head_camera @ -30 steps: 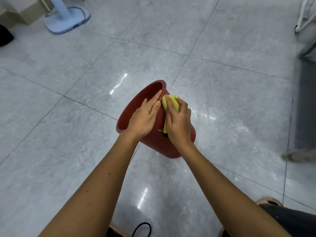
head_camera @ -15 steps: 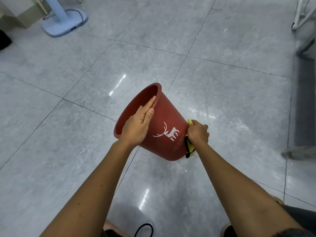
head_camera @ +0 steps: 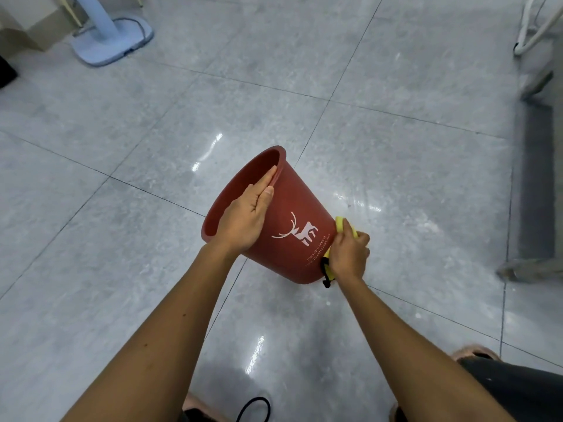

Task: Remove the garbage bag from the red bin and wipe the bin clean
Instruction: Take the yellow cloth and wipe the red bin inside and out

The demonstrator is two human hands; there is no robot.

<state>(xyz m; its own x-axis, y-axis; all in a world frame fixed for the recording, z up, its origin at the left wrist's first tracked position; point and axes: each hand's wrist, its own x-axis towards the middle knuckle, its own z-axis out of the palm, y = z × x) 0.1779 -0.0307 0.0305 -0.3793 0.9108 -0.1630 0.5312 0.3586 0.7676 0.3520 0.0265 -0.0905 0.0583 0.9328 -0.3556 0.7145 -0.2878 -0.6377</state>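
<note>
No bag shows in the bin (head_camera: 292,251); left hand (head_camera: 243,220) steadies its rim, fingers flat, while right hand (head_camera: 348,254) grips a cloth (head_camera: 339,223), wiping outside.

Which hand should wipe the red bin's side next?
Probably the right. The right hand grips the yellow cleaning cloth against the round red plastic bin at its lower wall, while the left hand lies flat over the rim, steadying the tilted bin.
</note>
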